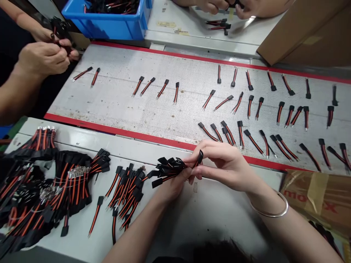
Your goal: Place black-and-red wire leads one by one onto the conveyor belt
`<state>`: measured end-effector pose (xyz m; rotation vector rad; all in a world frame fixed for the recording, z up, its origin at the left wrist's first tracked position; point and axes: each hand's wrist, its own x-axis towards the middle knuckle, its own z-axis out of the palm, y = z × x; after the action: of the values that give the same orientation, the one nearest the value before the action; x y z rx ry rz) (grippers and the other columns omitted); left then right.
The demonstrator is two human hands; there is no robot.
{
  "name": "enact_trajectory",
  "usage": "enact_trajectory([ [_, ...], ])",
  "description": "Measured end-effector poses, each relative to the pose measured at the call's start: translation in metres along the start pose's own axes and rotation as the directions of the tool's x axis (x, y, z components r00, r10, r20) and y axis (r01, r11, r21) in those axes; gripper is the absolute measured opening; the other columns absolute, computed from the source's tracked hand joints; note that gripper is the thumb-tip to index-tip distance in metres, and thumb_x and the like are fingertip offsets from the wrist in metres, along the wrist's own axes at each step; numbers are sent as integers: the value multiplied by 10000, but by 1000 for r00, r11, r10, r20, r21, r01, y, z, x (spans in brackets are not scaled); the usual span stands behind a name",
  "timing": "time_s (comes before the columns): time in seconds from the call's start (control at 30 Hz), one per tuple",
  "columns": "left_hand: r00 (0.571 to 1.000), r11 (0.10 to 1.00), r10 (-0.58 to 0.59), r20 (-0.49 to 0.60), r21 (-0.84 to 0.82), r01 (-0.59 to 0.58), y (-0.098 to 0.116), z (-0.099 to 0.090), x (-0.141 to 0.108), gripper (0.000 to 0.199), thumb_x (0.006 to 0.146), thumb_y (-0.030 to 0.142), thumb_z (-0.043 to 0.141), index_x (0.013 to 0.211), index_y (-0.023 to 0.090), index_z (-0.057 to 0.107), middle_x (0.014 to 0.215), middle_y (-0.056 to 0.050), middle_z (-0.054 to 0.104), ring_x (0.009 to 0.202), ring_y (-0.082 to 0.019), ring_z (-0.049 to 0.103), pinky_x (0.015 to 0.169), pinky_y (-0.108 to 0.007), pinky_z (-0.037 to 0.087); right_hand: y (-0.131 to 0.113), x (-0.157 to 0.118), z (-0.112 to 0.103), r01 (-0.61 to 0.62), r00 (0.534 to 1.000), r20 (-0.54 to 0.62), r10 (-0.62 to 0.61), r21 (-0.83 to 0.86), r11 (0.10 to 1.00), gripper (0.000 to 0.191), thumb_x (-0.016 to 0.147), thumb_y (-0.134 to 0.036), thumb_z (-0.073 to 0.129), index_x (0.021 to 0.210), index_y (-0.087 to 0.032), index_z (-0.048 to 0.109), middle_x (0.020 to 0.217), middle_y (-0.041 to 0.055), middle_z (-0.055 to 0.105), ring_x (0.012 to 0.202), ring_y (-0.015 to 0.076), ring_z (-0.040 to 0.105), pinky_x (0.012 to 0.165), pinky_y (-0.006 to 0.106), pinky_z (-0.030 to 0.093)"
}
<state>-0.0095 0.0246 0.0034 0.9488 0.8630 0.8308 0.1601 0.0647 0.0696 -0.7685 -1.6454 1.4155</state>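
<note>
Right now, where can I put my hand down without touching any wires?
On the conveyor belt, between the two left wire leads and the next four. Also on the white bench, between the left forearm and right forearm. It's crowded at the bench's left end, under the heap of wire leads, and on the belt's right side, among many leads.

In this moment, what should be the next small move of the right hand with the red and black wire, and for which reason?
Probably the right hand should draw the pinched lead free of the bundle of leads in the left hand. Its black end is already held apart from the others, and single leads lie separately on the conveyor belt just ahead.
</note>
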Motion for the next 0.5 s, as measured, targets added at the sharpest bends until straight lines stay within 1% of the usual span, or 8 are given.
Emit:
enact_trajectory([
  [0.1,1000,1000,-10,-11,-5,10,-2,0,1,502,874,649,594,692,185,650,630,-17,523,647,-172,499,627,-321,399,-2,0,1,18,1000,1,-18,-4,1000,157,907,-180,737,1054,-169,788,862,65,685,732,141,658,713,311,593],
  [0.2,999,1000,-18,-41,-20,17,1,2,1,510,855,652,623,655,183,631,600,-12,515,627,-164,503,601,-311,395,-3,0,2,-1,1000,-6,0,-2,1000,138,911,-214,736,1036,-173,782,876,62,687,732,140,665,716,311,597],
  [0.3,996,996,-30,-88,-89,22,5,7,1,500,835,621,669,612,178,602,557,-1,511,551,-129,464,536,-288,352,-2,0,0,-80,997,13,80,17,997,104,919,-266,727,941,-168,751,892,50,679,712,127,669,725,304,595],
  [0.37,992,980,-48,-118,-198,24,7,11,2,462,830,617,679,708,173,630,568,11,546,466,-88,396,469,-267,289,3,2,-6,-175,984,44,174,24,984,162,937,-319,699,876,-169,702,908,49,686,749,134,679,738,298,584],
  [0.4,991,967,-54,-121,-255,22,7,12,2,443,836,614,671,804,173,648,594,15,578,426,-69,358,442,-258,254,6,4,-10,-226,974,31,226,22,974,206,950,-350,673,846,-172,667,891,47,693,752,136,678,726,291,574],
  [0.43,992,954,-54,-116,-300,17,6,14,3,432,849,604,659,915,177,650,628,16,612,396,-54,327,424,-250,228,11,5,-15,-279,960,-16,279,18,960,252,964,-381,639,816,-179,624,842,39,697,723,133,667,694,282,558],
  [0.47,993,944,-41,-110,-330,3,5,15,3,422,868,579,645,1013,183,634,663,15,643,377,-43,310,416,-243,217,16,6,-21,-331,939,-95,330,10,944,295,975,-409,605,781,-189,575,765,25,689,662,127,643,644,271,533],
  [0.5,994,940,-21,-104,-341,-16,4,15,3,397,892,543,627,1071,189,612,690,12,666,368,-35,307,417,-238,223,21,7,-27,-383,908,-187,374,-14,924,330,982,-425,575,745,-201,524,678,6,664,584,118,601,590,262,496],
])
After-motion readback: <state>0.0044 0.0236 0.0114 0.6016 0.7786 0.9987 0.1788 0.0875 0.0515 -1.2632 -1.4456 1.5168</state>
